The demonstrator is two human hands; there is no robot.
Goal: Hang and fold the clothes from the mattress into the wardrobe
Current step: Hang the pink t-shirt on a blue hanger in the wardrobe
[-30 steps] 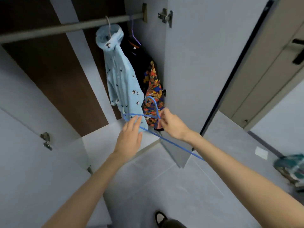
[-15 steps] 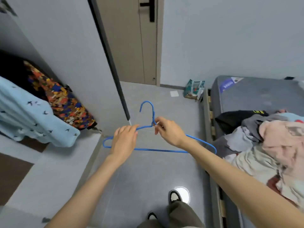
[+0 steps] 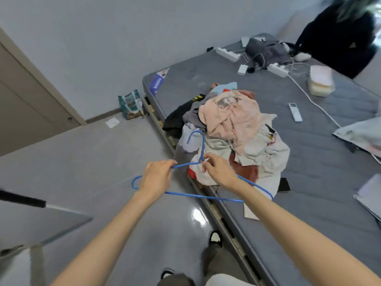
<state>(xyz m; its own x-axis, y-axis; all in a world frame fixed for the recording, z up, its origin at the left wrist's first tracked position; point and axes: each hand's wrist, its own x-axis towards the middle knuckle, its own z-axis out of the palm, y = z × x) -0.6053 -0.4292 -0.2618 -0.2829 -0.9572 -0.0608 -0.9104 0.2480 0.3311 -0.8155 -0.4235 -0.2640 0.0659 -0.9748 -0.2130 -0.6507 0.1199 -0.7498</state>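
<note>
Beside mattress (image 3: 309,162), both hands, left hand (image 3: 155,178) and right hand (image 3: 218,172), hold hanger (image 3: 198,196).

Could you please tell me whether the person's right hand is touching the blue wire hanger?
Touching. The head view shows the right hand pinching the thin blue wire clothes hanger at the base of its hook, with no gap between fingertips and wire.

Olive trousers (image 3: 177,280), black-and-white shoes (image 3: 214,237)

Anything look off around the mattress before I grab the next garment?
The clothes pile sits crumpled at the mattress edge, with a black garment drooping over the side. Nothing looks damaged.
</note>
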